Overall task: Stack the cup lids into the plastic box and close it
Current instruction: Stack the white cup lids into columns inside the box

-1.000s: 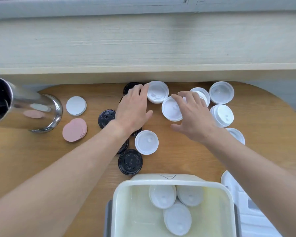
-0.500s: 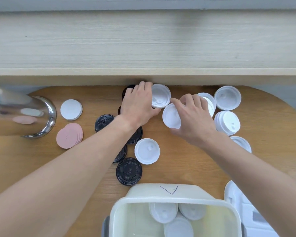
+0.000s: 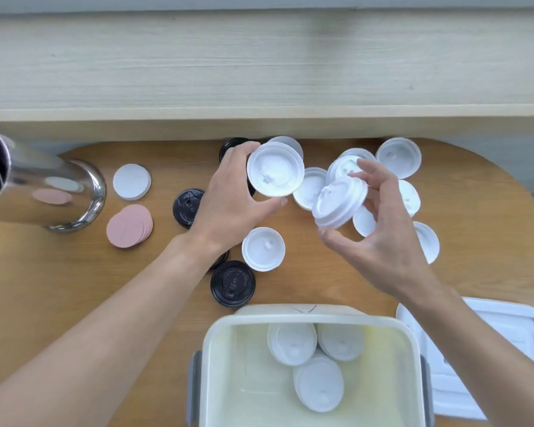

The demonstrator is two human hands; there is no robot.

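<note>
**Both hands hold white lids above the table**

The left hand [image 3: 228, 204] grips one white cup lid [image 3: 275, 169] by its rim; the right hand [image 3: 383, 229] pinches another, tilted lid [image 3: 339, 203]. Nearer the person sits the open plastic box [image 3: 413, 349] — three white lids [image 3: 319, 383] lie inside — its cover [image 3: 506, 328] just beside it.

A steel cylindrical container [image 3: 40, 189] lies at the far left of the wooden table [image 3: 74, 288]. Right of it, a white disc [image 3: 132, 181] sits just beyond a stack of pink discs [image 3: 129, 226]. A pale wooden ledge [image 3: 259, 72] spans the far side.
</note>
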